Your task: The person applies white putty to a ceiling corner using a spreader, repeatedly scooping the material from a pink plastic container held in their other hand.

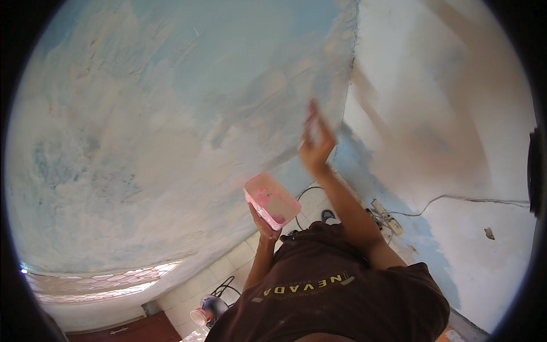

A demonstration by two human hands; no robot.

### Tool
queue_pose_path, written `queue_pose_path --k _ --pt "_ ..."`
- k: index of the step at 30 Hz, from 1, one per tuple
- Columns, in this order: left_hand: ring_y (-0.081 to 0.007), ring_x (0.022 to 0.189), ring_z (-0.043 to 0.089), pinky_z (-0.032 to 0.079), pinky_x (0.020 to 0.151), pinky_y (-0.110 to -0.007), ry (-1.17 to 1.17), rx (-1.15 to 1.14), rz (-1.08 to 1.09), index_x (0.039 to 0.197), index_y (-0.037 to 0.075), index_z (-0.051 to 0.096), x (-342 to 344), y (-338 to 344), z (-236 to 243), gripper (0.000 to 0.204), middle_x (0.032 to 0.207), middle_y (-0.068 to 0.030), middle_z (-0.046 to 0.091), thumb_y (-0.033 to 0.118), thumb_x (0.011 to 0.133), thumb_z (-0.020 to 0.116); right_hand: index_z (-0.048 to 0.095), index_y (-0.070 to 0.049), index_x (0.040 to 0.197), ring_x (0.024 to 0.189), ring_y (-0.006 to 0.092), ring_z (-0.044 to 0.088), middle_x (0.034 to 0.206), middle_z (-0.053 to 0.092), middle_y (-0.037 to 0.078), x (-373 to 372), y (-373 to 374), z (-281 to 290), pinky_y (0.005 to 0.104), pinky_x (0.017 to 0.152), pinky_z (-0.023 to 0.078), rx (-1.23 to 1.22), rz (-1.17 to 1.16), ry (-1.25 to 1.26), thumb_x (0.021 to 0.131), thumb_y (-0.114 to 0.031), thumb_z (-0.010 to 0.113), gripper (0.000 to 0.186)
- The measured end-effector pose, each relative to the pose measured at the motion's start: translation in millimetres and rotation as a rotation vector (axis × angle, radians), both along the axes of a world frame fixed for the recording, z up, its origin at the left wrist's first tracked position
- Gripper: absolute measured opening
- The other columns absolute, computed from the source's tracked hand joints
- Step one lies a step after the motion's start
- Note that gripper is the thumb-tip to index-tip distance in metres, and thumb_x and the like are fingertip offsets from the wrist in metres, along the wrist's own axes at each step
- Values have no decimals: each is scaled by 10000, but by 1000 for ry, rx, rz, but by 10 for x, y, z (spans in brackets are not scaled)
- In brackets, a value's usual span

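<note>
A pink rectangular plastic container [279, 202] with pinkish smears and pale residue inside rests in my left hand [263, 225], held low in front of my dark shirt. My right hand [316, 139] is raised above and to the right of it, near the corner where the patchy blue-and-white wall [171, 102] meets the whiter wall [433, 102]. Its fingers are smeared by motion, so whether anything is in them cannot be made out.
Below are a tiled floor [228, 265], a power strip [387, 219] with cables along the right wall, and a cylindrical container [199, 316]. At lower left are a latticed opening [97, 285] and a reddish-brown panel [131, 328].
</note>
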State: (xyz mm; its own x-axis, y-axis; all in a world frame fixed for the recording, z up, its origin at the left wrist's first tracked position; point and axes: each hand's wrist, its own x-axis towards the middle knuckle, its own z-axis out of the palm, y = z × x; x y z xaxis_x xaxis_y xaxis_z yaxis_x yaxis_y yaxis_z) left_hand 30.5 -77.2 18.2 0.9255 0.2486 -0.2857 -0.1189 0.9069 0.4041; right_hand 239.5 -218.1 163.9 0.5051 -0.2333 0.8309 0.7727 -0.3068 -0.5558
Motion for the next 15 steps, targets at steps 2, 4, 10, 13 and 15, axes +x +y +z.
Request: queue_pose_path --k 2,4,10,13,15 --pt "-343 1378 475 397 1144 -594 -15 -5 -11 1553 153 363 0 -57 -73 749 1511 -88 478 675 1017 397 561 20 1439 1121 281 721 1402 626 210 514 -180 321 319 880 584 170 -191 78 849 89 587 594" --pt "-346 1378 474 392 1149 -594 -26 3 -39 1556 152 355 78 -139 -116 757 1515 -93 471 678 1014 400 555 21 1438 1150 298 705 1416 612 216 467 43 354 350 880 586 118 -21 170 828 108 584 617" --pt "-325 1335 526 499 1064 -508 -174 206 -127 1547 136 357 15 -162 -672 685 1489 -107 494 587 1039 446 505 -110 1489 1277 321 622 1529 500 177 -1017 1246 -70 366 970 577 -381 489 -105 852 33 638 666" --pt "-333 1356 510 489 1064 -519 -258 -96 -125 1553 144 354 76 -108 -853 726 1511 -100 479 634 1022 432 617 -198 1412 1108 226 724 1435 619 103 -1001 937 -178 351 858 598 -272 666 -176 748 51 659 710" --pt "-338 1379 486 427 1133 -539 -49 -17 -37 1558 147 359 300 -399 -349 759 1527 -90 473 674 1014 405 679 -34 1296 1087 258 736 1308 692 185 -620 230 237 364 881 590 81 917 377 711 118 565 615"
